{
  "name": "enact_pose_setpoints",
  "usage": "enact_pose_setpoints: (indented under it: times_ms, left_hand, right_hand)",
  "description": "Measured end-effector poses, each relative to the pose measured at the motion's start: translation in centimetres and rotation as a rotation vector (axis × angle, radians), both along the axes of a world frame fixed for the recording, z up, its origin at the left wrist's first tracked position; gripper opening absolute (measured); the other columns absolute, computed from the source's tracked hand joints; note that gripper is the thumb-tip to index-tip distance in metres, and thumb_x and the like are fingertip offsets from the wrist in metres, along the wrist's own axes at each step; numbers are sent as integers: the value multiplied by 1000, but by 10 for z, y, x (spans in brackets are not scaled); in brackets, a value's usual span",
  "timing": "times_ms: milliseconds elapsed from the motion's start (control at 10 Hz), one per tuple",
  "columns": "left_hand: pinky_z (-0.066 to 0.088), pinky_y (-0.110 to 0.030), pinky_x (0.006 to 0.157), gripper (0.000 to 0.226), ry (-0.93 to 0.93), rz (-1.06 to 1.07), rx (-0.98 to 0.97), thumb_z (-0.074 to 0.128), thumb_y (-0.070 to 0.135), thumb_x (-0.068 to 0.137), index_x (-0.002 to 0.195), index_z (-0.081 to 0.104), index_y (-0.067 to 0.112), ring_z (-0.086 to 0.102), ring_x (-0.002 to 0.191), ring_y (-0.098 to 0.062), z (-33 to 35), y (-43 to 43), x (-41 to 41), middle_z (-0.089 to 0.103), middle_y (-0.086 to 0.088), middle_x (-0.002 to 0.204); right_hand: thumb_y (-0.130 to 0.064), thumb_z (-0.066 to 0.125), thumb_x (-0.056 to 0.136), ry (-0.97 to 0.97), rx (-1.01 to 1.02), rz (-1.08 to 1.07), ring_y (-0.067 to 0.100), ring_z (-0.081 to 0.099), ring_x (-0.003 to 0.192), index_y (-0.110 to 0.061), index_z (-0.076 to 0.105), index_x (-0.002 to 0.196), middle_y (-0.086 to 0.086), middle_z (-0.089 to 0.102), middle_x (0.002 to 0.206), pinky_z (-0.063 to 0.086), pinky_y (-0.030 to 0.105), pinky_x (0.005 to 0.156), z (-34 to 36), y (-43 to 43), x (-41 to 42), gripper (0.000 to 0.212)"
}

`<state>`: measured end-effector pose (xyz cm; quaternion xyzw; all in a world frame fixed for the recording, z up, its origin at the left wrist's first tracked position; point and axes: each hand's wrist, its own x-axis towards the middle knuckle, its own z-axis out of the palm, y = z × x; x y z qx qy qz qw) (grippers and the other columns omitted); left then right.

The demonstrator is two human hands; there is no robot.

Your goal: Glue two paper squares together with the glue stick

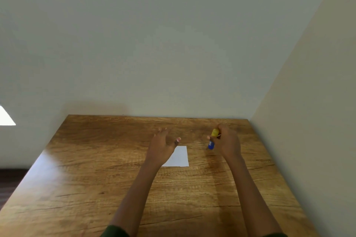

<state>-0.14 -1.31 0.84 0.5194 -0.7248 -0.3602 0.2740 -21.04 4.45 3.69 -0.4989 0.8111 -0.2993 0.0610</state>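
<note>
A white paper square (180, 157) lies flat on the wooden table (96, 179), near its middle. My left hand (162, 145) hovers over the paper's left part with fingers spread, holding nothing, and hides that side of the sheet. My right hand (228, 141) is to the right of the paper and grips a glue stick (212, 139) with a yellow cap and blue body, held tilted above the table. Only one sheet can be told apart; a second one cannot be made out.
The table stands in a room corner, with a pale wall (173, 44) along its far edge and another wall (317, 102) along its right edge. Dark floor (9, 183) shows past the left edge.
</note>
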Motion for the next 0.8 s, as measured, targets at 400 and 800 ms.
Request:
enact_pose_setpoints:
  times_ms: [400,800]
  left_hand:
    - [24,-44,114,61,-19,5,52,54,50,86,139,41,23,16,145,-24,-6,0,0,28,-8,154]
    - [22,-43,114,63,-44,0,35,54,47,88,141,39,17,12,146,-26,3,3,-5,23,-11,155]
  right_hand:
    - [-27,77,74,-26,23,20,19,59,79,-18,53,93,-3,59,85,49,33,63,-9,-3,0,32]
    - [-37,79,70,-25,78,-14,18,58,88,-20,54,107,3,64,103,52,34,71,-12,-6,-3,48]
